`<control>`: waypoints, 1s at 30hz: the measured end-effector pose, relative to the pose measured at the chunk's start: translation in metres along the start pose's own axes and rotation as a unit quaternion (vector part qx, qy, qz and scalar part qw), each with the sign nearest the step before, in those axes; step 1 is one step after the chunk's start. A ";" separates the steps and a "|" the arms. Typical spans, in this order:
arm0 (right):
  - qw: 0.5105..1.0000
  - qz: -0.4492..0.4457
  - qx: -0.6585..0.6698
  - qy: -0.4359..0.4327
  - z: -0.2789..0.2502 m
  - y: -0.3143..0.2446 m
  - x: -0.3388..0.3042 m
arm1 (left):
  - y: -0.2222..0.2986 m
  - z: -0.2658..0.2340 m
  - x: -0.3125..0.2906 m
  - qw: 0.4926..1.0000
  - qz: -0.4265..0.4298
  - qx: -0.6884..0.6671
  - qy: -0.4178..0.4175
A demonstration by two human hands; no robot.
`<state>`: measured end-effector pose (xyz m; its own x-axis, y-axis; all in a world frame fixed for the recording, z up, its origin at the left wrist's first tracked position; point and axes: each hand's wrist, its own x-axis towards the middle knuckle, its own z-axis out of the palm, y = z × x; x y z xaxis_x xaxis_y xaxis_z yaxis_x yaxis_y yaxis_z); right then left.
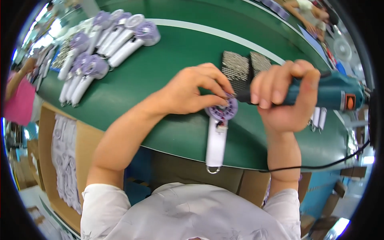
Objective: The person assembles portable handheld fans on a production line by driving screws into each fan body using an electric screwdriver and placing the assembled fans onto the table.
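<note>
A handheld fan (216, 140) with a white handle and a purple round head lies near the table's front edge, its metal loop toward me. Over its head is my left hand (194, 90), thumb and fingers bent together in a pinch. What the fingertips hold, if anything, is too small to make out. My right hand (286, 94) wraps round a teal electric screwdriver (330, 92), held nearly level with its black nose pointing left. That nose reaches the left fingertips at the fan head's edge; its bit is hidden.
Several white and purple fans (120, 38) lie piled at the far left of the green table (180, 48). Two blocks of small metal pieces (235, 66) sit beyond my hands. A black cord (320, 167) trails at right; a cardboard box (66, 160) stands lower left. Other people work nearby.
</note>
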<state>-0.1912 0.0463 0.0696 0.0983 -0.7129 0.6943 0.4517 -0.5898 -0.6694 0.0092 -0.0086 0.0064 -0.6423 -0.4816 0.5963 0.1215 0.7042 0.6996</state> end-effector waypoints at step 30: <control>0.991 0.067 -0.117 0.012 0.012 0.002 -0.007 | -0.006 -0.010 -0.005 0.978 -0.146 0.024 -0.147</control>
